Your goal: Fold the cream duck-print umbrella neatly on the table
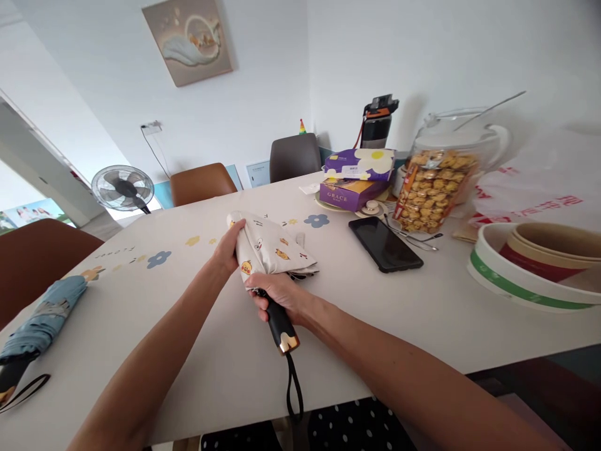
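A folded white umbrella (pixel 265 245) with small yellow cartoon prints lies over the table in front of me, its canopy gathered loosely and fanning out to the right. My left hand (pixel 230 245) grips the canopy along its left side, near the far end. Lower down, my right hand (pixel 278 294) is wrapped round the umbrella where the canopy meets the black handle. The handle's gold-coloured end and black wrist strap point toward me. Parts of the fingers on both hands are hidden by the fabric.
At the left lies a rolled blue umbrella (pixel 44 319). To the right are a black phone (pixel 385 244), glasses (pixel 413 237), a purple box (pixel 350 193), a tissue pack (pixel 360 164), a snack jar (pixel 429 188) and paper bowls (pixel 488 269). Chairs (pixel 201 181) and a fan (pixel 123 188) stand beyond the table.
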Demonstrator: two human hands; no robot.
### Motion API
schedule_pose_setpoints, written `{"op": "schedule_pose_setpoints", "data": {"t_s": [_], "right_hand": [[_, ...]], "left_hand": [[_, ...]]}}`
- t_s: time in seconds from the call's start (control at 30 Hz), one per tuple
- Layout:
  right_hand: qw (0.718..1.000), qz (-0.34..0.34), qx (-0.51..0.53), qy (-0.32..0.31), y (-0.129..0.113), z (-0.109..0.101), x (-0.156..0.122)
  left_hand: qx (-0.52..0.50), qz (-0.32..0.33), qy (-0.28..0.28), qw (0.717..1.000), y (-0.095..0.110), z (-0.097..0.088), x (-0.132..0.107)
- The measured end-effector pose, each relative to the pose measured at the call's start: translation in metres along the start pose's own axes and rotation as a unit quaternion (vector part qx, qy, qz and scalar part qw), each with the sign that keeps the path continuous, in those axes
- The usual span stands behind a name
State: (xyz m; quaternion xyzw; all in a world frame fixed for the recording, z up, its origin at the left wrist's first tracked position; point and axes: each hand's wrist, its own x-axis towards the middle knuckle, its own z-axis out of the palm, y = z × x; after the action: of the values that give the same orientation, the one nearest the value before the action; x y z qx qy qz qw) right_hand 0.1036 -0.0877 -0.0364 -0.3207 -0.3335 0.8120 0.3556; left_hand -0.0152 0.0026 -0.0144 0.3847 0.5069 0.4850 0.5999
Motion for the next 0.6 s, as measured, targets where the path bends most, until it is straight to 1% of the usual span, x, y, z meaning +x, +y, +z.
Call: {"op": "schedule_pose_setpoints", "data": {"t_s": [0.07, 0.1, 0.23, 0.4, 0.5, 0.6], "right_hand": [[1.0, 0.004, 0.0, -0.027, 0.002, -0.001, 0.0], [0.999, 0.005, -0.001, -0.037, 0.003, -0.001, -0.001], [0.998, 0.004, 0.001, -0.06, 0.003, 0.001, -0.002], [0.997, -0.023, 0.036, -0.069, 0.002, 0.005, -0.003], [0.995, -0.034, 0.059, -0.078, 0.001, 0.006, -0.004], [0.994, -0.011, 0.066, -0.088, 0.001, 0.007, -0.003]], "left_hand": [[-0.012, -0.014, -0.033, 0.999, 0.0, -0.006, -0.001], [-0.014, -0.016, -0.041, 0.999, 0.0, -0.008, -0.002], [-0.014, -0.003, -0.028, 1.0, 0.006, -0.009, -0.004], [-0.029, 0.04, -0.009, 0.999, 0.019, -0.008, -0.005], [-0.006, 0.045, -0.019, 0.999, 0.019, -0.01, -0.006], [0.019, 0.041, -0.041, 0.998, 0.016, -0.011, -0.007]]}}
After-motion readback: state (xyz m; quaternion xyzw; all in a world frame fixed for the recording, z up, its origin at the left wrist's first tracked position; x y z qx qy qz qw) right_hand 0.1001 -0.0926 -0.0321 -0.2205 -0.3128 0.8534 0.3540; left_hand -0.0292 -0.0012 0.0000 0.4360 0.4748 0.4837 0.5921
